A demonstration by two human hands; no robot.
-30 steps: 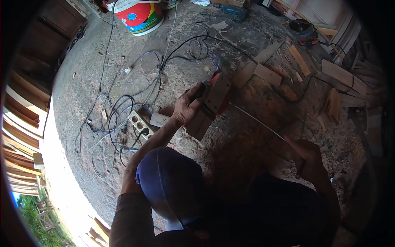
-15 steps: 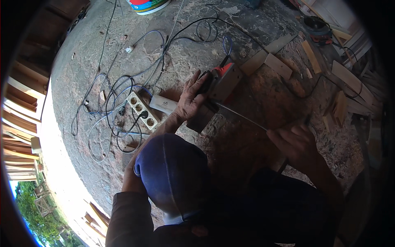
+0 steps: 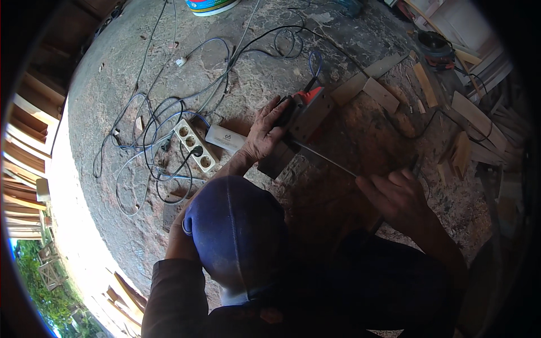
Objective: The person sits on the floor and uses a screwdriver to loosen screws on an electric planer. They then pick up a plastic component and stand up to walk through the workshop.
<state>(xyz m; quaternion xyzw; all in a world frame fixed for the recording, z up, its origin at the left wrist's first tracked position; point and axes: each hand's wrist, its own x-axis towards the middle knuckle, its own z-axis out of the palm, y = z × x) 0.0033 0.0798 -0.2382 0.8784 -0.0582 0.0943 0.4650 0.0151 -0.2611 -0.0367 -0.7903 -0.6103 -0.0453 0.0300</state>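
My left hand [image 3: 266, 132] is closed over the dark handle of a red and grey electric planer [image 3: 311, 117], which lies tipped with its flat metal sole showing. My right hand [image 3: 396, 196] grips a screwdriver [image 3: 329, 159] with a long thin metal shaft. Its handle is mostly hidden in my fingers. The shaft points up and left, its tip at the planer's lower edge beside a dark wooden block [image 3: 276, 163]. A rounded blue cloth shape [image 3: 232, 228] with a seam covers part of my left forearm.
Left of the planer lie a white power strip [image 3: 194, 145], a white oblong case [image 3: 225, 138] and tangled cables [image 3: 152, 121]. A handsaw [image 3: 369, 79], wood offcuts [image 3: 381, 94] and a dark round power tool [image 3: 435, 48] lie right. A bucket [image 3: 213, 7] stands at the far edge.
My right hand has moved slightly left toward the planer, and less of the screwdriver's shaft shows. My left hand stays on the planer. The whole view has shifted a little.
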